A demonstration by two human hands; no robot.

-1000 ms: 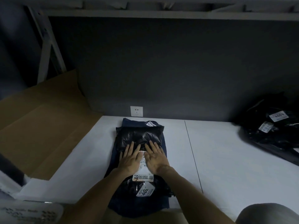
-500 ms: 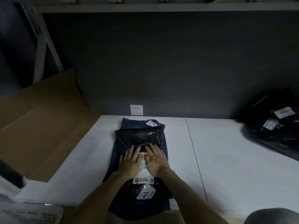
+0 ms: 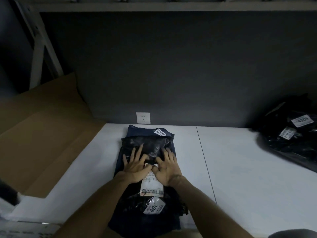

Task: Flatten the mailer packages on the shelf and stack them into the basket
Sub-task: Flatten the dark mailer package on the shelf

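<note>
black mailer (image 3: 151,145): lies centre-near on the white shelf (image 3: 240,169), atop a navy mailer (image 3: 142,133).
left hand (image 3: 135,166): fingers spread flat, pressing its middle.
right hand (image 3: 167,170): likewise flat, just beside the left.
progress: flattening under way; crumpled pile (image 3: 289,143) waits far right; no basket in view, so stacking looks undone.

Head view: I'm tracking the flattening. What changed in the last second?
The left hand and right hand stayed flat on the black mailer but spread their fingers wider and slid slightly forward. Nothing was taken hold of or let go. The black mailer, the blue mailer beneath it and the pile at right did not move.
</note>
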